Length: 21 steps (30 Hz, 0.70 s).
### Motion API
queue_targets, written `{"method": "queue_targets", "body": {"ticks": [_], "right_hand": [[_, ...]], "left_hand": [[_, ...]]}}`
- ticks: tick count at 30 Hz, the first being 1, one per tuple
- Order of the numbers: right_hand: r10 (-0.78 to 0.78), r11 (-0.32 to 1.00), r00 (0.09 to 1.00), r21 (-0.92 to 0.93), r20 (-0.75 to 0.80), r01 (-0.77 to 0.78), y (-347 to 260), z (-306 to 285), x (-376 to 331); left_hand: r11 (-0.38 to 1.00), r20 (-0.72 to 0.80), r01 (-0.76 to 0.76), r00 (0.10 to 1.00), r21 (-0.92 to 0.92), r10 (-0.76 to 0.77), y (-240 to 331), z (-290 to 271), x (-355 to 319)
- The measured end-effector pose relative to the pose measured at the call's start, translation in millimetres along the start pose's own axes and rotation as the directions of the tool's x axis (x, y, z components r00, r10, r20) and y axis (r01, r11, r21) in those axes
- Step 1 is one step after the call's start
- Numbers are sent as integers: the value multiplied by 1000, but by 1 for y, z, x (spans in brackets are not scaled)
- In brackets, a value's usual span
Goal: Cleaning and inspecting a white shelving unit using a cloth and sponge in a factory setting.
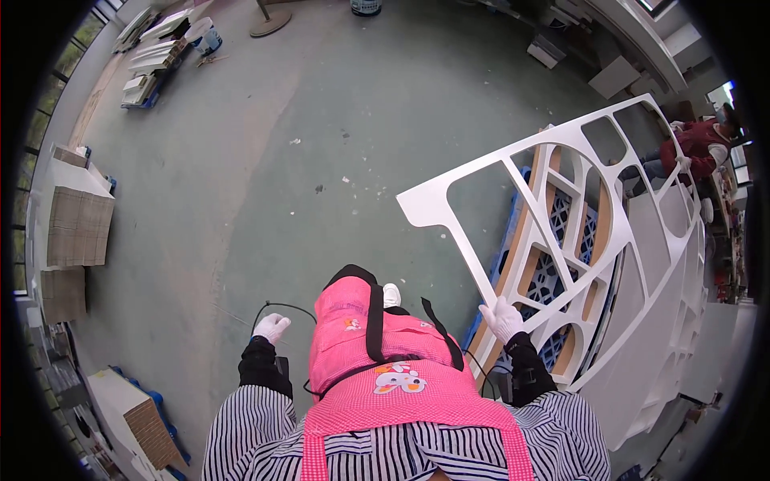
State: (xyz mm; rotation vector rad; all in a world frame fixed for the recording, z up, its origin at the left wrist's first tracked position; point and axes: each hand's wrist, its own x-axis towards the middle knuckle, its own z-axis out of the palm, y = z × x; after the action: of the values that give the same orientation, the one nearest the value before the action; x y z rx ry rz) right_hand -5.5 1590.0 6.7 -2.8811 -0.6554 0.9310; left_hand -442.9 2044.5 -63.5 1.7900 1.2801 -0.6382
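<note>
1. The right hand [503, 319], in a white glove, reaches forward with its forearm angled away from the body, fingers closed around the near edge of a white cut-out frame [571, 135].
2. The left hand [272, 328], also gloved, is low at the person's left, apart from the frame, fingers curled beside a thin black cable [290, 305]; I cannot tell whether it grips anything.
3. The frame slants to the person's right, above similar pieces and a blue pallet [546, 276]; a co-worker [702, 148] in dark red has a hand at its far end.
4. The floor [265, 200] is worn green, specked with white.
5. Stacked boards [79, 224] line the left, below windows; a bucket [204, 36] stands farther off.
</note>
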Motion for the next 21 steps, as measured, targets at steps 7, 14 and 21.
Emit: {"method": "queue_targets", "body": {"ticks": [7,14,21], "right_hand": [[59,945,994,317,90,-85,-144,-112,196],[68,972,997,228,-34,-58,-248,-251,373],[28,957,975,288,-222,38,-311,-393,548]], "left_hand": [[869,158,261,922,420,-353,-38,-80,116],[997,-296,36,955,68,-14,317,-343,376],[833,-202,-379,851,403,485,789,-520,516]]}}
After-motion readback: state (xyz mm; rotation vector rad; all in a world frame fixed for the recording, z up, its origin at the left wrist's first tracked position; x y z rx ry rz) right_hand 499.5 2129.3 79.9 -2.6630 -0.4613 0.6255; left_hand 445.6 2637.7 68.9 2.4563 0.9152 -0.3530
